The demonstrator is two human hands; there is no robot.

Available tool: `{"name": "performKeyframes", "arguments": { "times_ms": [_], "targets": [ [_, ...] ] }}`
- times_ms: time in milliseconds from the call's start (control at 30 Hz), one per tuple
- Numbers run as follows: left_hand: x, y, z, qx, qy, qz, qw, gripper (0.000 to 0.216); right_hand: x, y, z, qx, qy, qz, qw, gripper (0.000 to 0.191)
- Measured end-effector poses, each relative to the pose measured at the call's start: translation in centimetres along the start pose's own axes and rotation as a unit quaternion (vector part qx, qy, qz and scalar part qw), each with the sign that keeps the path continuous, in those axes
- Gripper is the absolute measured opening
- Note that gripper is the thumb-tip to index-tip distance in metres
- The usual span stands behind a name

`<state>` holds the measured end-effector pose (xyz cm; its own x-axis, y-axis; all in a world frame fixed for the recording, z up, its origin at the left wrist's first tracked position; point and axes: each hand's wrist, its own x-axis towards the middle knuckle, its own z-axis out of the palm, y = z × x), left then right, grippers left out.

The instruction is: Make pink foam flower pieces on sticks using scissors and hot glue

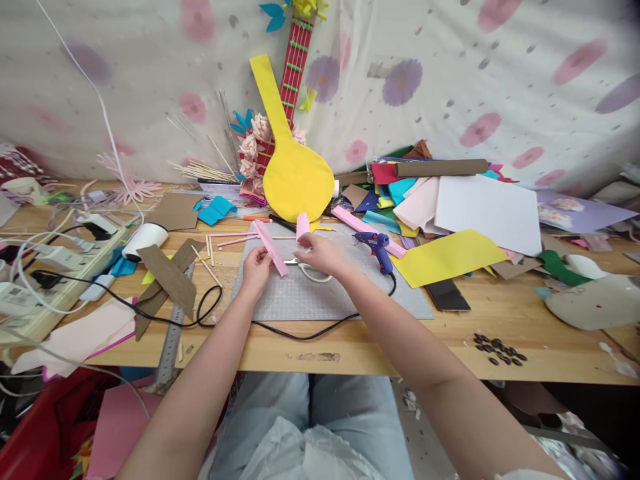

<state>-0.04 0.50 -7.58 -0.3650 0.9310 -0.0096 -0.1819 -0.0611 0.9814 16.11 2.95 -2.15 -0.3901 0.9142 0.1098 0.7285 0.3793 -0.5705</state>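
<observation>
My left hand (257,266) is closed on a long pink foam strip (270,246) that slants up and to the left over the grey cutting mat (300,300). My right hand (323,254) is closed on a shorter pink foam piece (303,225) held upright just right of the strip. Under my right hand a pair of scissors with white handles (314,273) lies on the mat. A blue glue gun (379,249) rests at the mat's right, its black cord (300,333) curling along the front.
A yellow guitar-shaped foam cutout (295,170) leans against the floral cloth wall. Coloured sheets (480,207) pile at the right, with a phone (447,295) and dark seeds (497,350). Cardboard strips (167,277), a steel ruler (170,343) and a power strip (55,277) lie left.
</observation>
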Motion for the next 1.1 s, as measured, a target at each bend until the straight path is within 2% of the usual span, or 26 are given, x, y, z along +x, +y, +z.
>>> {"name": "performKeyframes", "arguments": {
  "times_ms": [100, 167, 333, 400, 533, 667, 767, 967, 1100],
  "targets": [
    [-0.2, -0.4, 0.2, 0.079, -0.047, 0.054, 0.994, 0.017, 1.2, -1.2, 2.4, 0.183, -0.013, 0.042, 0.982, 0.048],
    [-0.3, -0.4, 0.2, 0.11, -0.065, 0.075, 0.989, 0.017, 2.2, -2.0, 3.8, 0.264, 0.009, 0.061, 0.963, 0.047],
    [-0.3, 0.0, 0.2, 0.098, -0.094, 0.041, 0.99, 0.016, 5.1, -3.8, 4.7, 0.431, 0.045, 0.043, 0.9, 0.035],
    [-0.2, 0.3, 0.2, 0.097, -0.094, 0.028, 0.99, 0.015, 6.0, -4.1, 4.4, 0.427, 0.059, 0.061, 0.9, 0.029],
    [0.1, 0.7, -0.2, 0.133, -0.093, -0.01, 0.987, 0.013, 6.5, -3.9, 3.9, 0.294, 0.104, 0.11, 0.944, 0.027],
    [0.4, 0.5, -0.7, 0.215, -0.081, 0.002, 0.973, 0.009, 5.8, -3.3, 4.0, 0.226, 0.15, 0.109, 0.956, 0.027],
    [0.7, 0.0, -1.0, 0.237, -0.072, 0.007, 0.969, 0.011, 5.6, -3.0, 4.1, 0.222, 0.145, 0.12, 0.957, 0.027],
    [1.1, -0.8, -1.4, 0.213, -0.074, -0.019, 0.974, 0.013, 5.7, -2.0, 4.3, 0.22, 0.122, 0.131, 0.959, 0.032],
    [0.5, 0.0, -1.1, 0.178, -0.061, -0.063, 0.98, 0.015, 4.7, -0.2, 2.8, 0.233, 0.109, 0.111, 0.96, 0.036]
  ]
}}
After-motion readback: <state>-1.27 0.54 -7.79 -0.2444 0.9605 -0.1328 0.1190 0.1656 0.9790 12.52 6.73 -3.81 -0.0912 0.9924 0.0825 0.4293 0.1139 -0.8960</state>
